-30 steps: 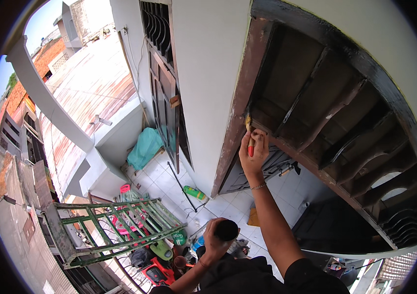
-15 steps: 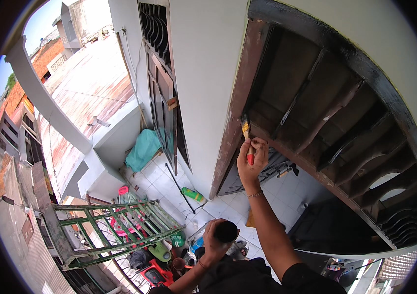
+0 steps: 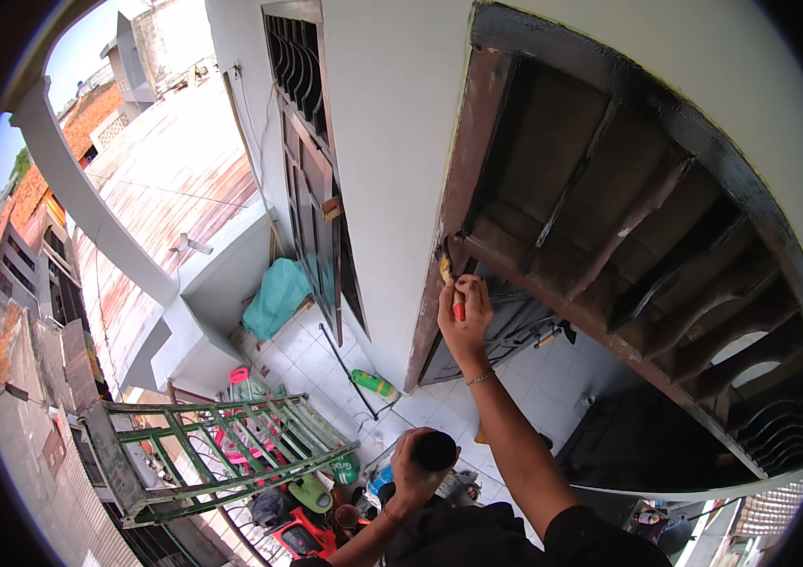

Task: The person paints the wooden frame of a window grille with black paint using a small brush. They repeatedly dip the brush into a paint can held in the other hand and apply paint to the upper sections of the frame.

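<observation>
High above a tiled yard, right hand (image 3: 463, 307) grips a brush (image 3: 449, 283) against the brown frame (image 3: 468, 151) at 12 o'clock, left hand (image 3: 416, 468) clutching a dark can (image 3: 435, 451) nearby for dipping.

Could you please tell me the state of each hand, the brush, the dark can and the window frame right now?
right hand: raised, gripping the paintbrush
paintbrush: red-handled, bristles touching the brown window frame
left hand: low, holding a dark can
dark can: held; open or lidded, cannot tell
brown window frame: weathered, with pale paint streaks

Brush (image 3: 446, 269) against frame (image 3: 463, 189), can (image 3: 435, 451) below.
</observation>
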`<state>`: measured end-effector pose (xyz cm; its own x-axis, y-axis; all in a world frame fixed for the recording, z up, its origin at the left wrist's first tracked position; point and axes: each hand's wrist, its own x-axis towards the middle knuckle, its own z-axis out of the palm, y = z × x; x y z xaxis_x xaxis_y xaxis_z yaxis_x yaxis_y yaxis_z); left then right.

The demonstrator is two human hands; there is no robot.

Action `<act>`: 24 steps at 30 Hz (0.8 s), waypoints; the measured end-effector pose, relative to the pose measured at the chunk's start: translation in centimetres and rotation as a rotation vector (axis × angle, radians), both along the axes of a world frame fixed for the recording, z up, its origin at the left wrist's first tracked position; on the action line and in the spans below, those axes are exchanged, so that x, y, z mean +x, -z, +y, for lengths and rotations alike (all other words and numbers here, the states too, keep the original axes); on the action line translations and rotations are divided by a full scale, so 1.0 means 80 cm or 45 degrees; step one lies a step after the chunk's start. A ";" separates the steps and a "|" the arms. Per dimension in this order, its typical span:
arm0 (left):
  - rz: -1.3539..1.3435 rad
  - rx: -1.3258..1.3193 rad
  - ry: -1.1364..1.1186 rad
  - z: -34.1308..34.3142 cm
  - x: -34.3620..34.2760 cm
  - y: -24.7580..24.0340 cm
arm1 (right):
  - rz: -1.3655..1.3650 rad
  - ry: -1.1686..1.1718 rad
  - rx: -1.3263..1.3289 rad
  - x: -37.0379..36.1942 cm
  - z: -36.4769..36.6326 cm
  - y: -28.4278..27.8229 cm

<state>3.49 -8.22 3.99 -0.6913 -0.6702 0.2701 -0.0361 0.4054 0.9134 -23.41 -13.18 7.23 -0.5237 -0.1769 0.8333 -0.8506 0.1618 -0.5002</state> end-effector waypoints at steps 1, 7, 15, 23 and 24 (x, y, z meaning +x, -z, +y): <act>-0.001 0.017 -0.010 0.002 0.003 0.002 | 0.114 0.118 0.031 0.007 0.004 -0.005; -0.017 0.057 -0.011 0.000 0.005 0.004 | 0.152 0.175 -0.005 0.002 0.011 -0.024; 0.034 0.017 -0.043 -0.004 0.001 0.006 | 0.394 0.214 -0.110 -0.029 0.019 -0.139; 0.049 0.019 -0.034 0.001 -0.003 0.001 | 0.411 0.034 0.136 -0.040 0.032 -0.082; 0.043 0.007 -0.032 -0.001 -0.007 -0.001 | 0.391 0.012 0.151 -0.035 0.040 -0.073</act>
